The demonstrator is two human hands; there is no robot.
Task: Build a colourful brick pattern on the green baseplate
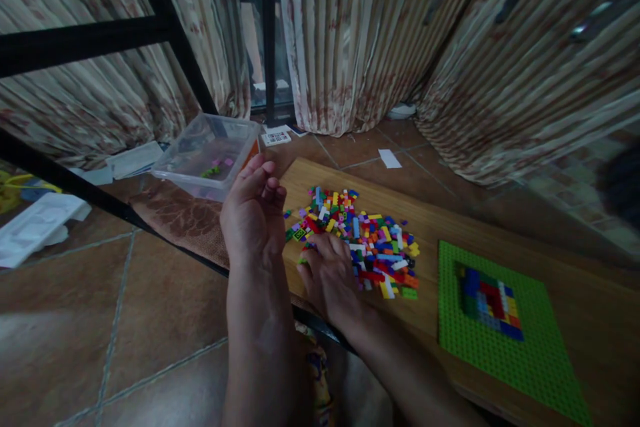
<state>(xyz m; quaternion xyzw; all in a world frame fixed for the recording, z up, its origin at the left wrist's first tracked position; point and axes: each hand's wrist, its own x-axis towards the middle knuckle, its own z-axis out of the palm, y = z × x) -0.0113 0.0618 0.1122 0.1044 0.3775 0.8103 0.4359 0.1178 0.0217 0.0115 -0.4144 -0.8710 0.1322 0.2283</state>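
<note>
Bare hands and bare forearms, with a scrap of patterned clothing at the bottom of the frame.
The left hand (253,213), left of centre, has rounded fingertips and creases at the wrist; its left forearm (260,347) broadens toward the lower edge. The right hand (330,273), near the centre, joins a right forearm (400,353) that is uncovered down to the lower edge. Between them, the patterned cloth (321,373) mixes yellow with dark blue, its details blurred in shadow.
</note>
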